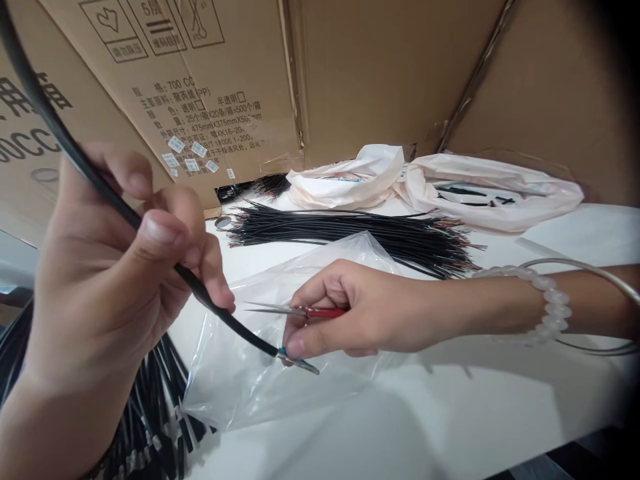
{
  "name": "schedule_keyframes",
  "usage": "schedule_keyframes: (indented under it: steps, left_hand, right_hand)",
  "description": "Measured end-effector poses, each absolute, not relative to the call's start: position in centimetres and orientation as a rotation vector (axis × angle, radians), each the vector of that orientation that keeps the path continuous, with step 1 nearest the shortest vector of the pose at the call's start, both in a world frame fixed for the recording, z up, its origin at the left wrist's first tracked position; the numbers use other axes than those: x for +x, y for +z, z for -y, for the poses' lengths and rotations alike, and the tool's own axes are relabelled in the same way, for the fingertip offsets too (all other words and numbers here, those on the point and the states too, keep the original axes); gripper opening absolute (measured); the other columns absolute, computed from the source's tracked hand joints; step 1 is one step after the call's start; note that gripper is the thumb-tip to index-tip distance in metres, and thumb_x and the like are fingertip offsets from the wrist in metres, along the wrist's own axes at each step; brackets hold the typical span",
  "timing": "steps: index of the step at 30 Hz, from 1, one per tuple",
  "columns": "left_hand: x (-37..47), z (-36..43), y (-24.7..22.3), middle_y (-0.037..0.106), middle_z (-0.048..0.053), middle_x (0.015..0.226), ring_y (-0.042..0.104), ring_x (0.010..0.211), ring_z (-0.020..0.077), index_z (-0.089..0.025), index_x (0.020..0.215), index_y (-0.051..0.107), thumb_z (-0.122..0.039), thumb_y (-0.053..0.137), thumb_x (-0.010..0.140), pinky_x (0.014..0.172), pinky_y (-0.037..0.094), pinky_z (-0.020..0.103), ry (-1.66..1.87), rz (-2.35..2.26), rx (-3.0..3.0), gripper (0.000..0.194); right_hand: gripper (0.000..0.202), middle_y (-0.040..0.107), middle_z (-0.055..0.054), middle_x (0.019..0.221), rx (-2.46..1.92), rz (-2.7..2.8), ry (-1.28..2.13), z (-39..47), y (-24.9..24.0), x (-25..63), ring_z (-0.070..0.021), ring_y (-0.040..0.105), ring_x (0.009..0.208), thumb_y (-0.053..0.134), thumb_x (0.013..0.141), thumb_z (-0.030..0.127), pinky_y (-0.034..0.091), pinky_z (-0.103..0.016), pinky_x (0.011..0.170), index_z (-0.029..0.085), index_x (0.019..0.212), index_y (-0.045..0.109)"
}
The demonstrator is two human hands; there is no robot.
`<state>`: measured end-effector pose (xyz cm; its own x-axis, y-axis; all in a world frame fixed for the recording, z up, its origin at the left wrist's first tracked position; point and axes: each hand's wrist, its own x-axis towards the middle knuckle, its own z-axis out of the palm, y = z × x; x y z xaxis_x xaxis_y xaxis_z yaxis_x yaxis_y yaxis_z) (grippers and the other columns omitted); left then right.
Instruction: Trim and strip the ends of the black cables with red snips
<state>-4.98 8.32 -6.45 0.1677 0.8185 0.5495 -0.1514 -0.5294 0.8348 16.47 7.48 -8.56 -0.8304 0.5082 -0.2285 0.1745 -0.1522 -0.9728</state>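
Black cable in both hands, stripped end pinched

Your left hand [120,267] is closed, black cable [243,331] held between thumb and curled fingers. Your right hand [367,310] is closed too: red-handled tool [324,312] gripped in the fingers, its pointed tip toward your left hand, thumb and fingertip at the stripped end [303,364]. Cable slants down over a clear plastic bag [235,393] on the white tabletop [425,407]. Beyond the bag: cable bundle [345,230], then two pale bags [345,190] by cardboard boxes [385,73]. More cables [150,407] lower left.
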Motion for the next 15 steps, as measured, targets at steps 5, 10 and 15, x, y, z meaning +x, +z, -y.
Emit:
schedule_keyframes:
  steps: [5, 10, 15]
  left_hand:
    - [-6.3, -9.6, -6.4, 0.051, -0.007, 0.063, 0.056, 0.048, 0.0065, -0.027, 0.096, 0.049, -0.033, 0.065, 0.082, 0.035, 0.051, 0.018, 1.334, -0.615, 1.748, 0.022]
    - [-8.7, -10.5, -5.9, 0.065, -0.003, 0.068, 0.068, 0.055, 0.0174, -0.021, 0.099, 0.046, -0.031, 0.060, 0.085, 0.039, 0.057, 0.027, 1.108, -0.804, 1.965, 0.022]
    - [-10.5, -10.5, -5.9, 0.069, -0.001, 0.071, 0.067, 0.050, 0.0189, -0.023, 0.102, 0.045, -0.028, 0.064, 0.082, 0.045, 0.060, 0.026, 0.971, -0.935, 2.042, 0.027]
  right_hand:
    - [0.022, 0.050, 0.007, 0.061, -0.780, 1.900, 1.930, -7.5, -8.3, 16.0, -0.0037, 0.041, 0.049, 0.072, 0.078, 0.032, 0.038, -0.016, 0.041, 0.012, 0.082, 0.063]
    - [0.018, 0.048, 0.006, 0.062, -0.946, 2.082, 1.560, -7.7, -8.0, 16.0, -0.0057, 0.042, 0.056, 0.062, 0.082, 0.028, 0.036, -0.019, 0.050, 0.015, 0.073, 0.055]
    - [0.022, 0.043, 0.006, 0.060, -1.004, 2.178, 1.307, -7.6, -8.1, 15.9, -0.0055, 0.037, 0.055, 0.058, 0.083, 0.029, 0.028, -0.020, 0.048, 0.015, 0.067, 0.050]
